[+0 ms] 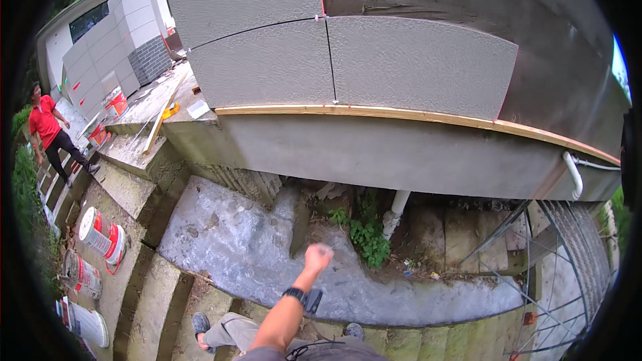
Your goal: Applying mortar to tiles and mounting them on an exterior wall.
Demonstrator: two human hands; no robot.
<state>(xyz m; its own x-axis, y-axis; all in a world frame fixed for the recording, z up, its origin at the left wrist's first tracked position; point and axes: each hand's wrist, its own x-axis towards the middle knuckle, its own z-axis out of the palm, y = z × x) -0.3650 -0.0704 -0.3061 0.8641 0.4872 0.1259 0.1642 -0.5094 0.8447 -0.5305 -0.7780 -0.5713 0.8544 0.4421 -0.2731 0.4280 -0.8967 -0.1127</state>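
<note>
My left hand (318,257) is raised in front of me at the end of my bare forearm, closed, with something small and greyish at its fingertips that I cannot make out. A dark watch (293,293) is on that wrist, with a black box-shaped device (312,301) beside it. My right hand is out of view. Beyond the hand rises a wall with large grey textured panels (414,60), lined up above a wooden batten (374,112). Small white clips (319,18) sit at the panel joints. My hand touches neither wall nor batten.
Concrete steps (150,294) descend at left, with several white-and-red buckets (100,232). A person in a red shirt (45,124) stands far left. A metal scaffold (555,287) occupies the right. Below the wall lie a grey concrete slab (227,241), a white pipe (399,207) and a plant (368,244).
</note>
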